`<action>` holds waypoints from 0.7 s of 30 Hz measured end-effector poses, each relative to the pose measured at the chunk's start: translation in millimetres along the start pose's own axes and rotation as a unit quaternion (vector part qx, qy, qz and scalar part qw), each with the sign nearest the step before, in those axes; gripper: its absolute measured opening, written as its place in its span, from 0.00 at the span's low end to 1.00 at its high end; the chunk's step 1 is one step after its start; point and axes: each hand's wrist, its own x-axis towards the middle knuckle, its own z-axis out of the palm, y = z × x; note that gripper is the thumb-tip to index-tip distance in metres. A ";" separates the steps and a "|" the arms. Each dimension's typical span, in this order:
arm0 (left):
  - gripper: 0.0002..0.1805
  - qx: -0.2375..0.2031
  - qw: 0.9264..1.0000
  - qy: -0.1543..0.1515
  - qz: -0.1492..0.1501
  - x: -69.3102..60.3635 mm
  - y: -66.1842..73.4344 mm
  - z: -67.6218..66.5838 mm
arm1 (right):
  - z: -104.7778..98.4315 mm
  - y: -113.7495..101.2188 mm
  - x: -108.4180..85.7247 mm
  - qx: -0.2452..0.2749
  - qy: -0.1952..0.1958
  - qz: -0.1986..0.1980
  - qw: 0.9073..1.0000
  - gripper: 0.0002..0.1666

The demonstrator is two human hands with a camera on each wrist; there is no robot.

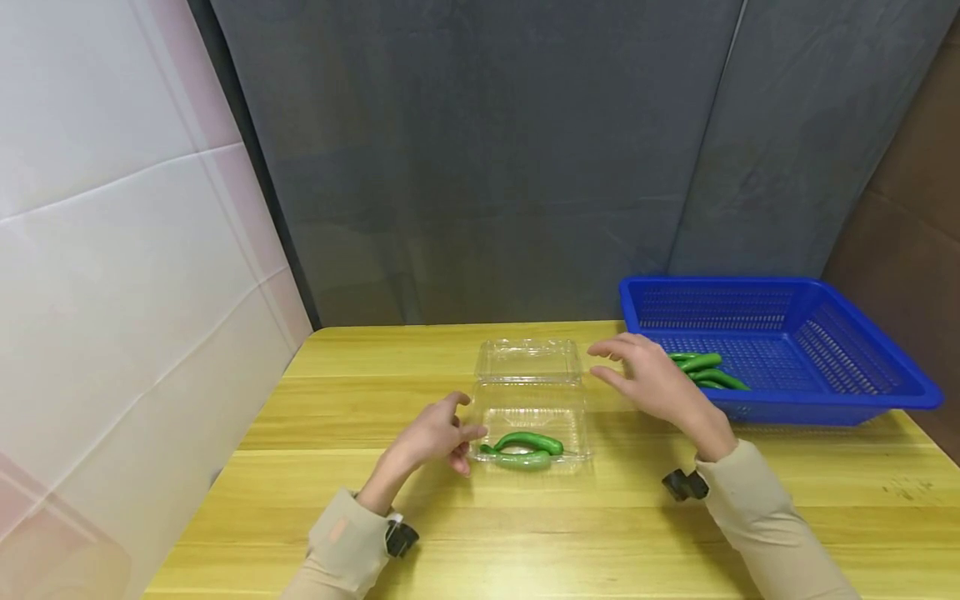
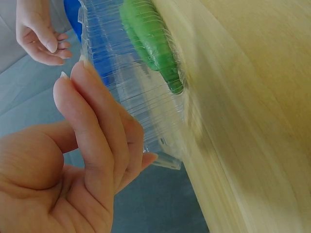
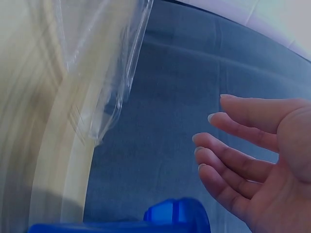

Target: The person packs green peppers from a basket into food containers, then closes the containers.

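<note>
Left hand [image 1: 438, 432] and right hand [image 1: 656, 377] of a person in beige sleeves [image 1: 772, 508] flank a clear plastic clamshell box [image 1: 528, 417] on a wood-grain bench [image 1: 540, 542], both relaxed and released. At the box's left side, the left hand's fingers [image 2: 92, 131] are loosely bent just beside the ribbed wall; whether a fingertip brushes the plastic cannot be told. Opposite, the right hand hangs in the air between the box and a blue plastic basket [image 1: 705, 312], its fingers [image 3: 228, 165] gently curved and spaced apart.

Wide open, the box sits with its hinged lid [image 1: 528, 360] laid back toward the far edge of the bench. Inside the base, near its front wall, lie two green chili peppers: a curved one [image 1: 528, 440] behind, a paler, straighter one [image 1: 522, 460] in front, side by side. More green chili peppers [image 1: 701, 362] are bunched at the left end of the basket, partly hidden by the right hand.

Small black devices [image 1: 401, 539] are worn at both wrists. Dark gray fabric [image 1: 480, 167] hangs behind the bench, with a whitish panel [image 1: 112, 208] at left.
</note>
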 end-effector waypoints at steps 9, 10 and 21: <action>0.35 0.000 1.000 0.000 0.000 -0.1 0.1 -0.4 | -9.6 9.2 -2.0 -0.005 0.024 0.010 1.000 0.15; 0.35 0.001 1.000 0.000 0.000 0.0 0.1 -0.4 | -10.3 11.0 -2.1 -0.003 0.026 0.012 1.000 0.15; 0.35 -0.001 1.000 0.000 0.001 -0.6 -0.2 0.3 | -16.2 25.1 -4.5 -0.012 0.023 0.047 0.999 0.19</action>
